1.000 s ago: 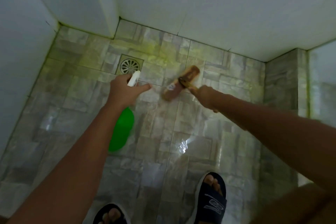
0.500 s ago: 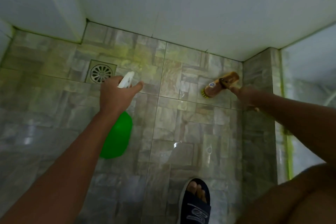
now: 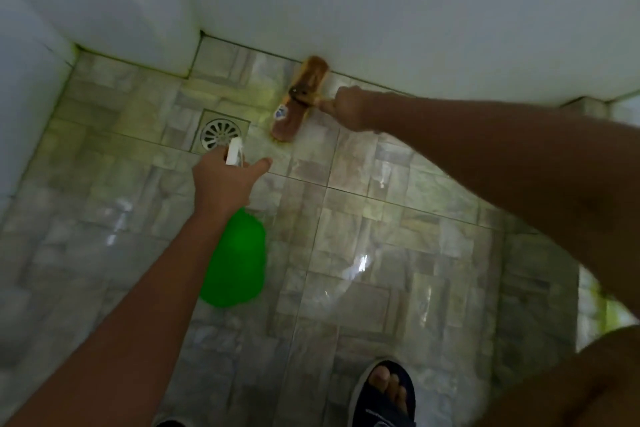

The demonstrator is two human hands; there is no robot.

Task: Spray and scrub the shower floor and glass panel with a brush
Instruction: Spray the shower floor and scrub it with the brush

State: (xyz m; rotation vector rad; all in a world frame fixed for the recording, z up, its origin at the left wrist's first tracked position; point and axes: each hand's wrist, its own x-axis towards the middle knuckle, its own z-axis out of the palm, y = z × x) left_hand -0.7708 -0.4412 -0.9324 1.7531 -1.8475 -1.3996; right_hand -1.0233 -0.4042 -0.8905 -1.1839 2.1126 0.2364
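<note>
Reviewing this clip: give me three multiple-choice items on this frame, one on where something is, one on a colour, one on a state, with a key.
1. Where is the brush head?
A. On the floor tiles at the foot of the back wall
B. On the drain
C. Beside the sandal

2. What colour is the spray bottle body?
A. Blue
B. Green
C. Red

3. What are the hands doing?
A. Both empty
B. Both on the brush
C. Left hand holds the bottle, right hand the brush handle

Key:
1 A: the brush lies right of the drain.
2 B: the spray bottle is bright green.
3 C: left hand grips its white nozzle; right hand holds the handle.
</note>
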